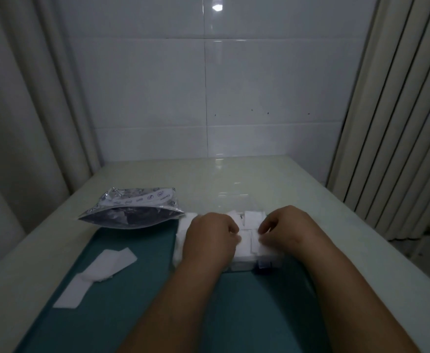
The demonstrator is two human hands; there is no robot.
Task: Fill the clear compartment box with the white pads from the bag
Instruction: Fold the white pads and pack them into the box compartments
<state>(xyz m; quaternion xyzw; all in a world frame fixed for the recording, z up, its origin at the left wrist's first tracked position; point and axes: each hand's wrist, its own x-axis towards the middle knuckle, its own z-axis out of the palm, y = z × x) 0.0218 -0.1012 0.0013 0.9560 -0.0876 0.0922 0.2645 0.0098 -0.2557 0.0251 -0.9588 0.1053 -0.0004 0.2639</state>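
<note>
Our two hands meet over the one clear box at the mat's far edge. It is packed with white pads, too overlapped to count. Our right hand pinches one. Our left hand curls onto others, and we cannot tell its grasp. One open bag lies at the table's left edge, with three loose pads nearer us.

Left hand and right hand touch white pads packed in the clear box; the bag lies toward the counter's left edge.
</note>
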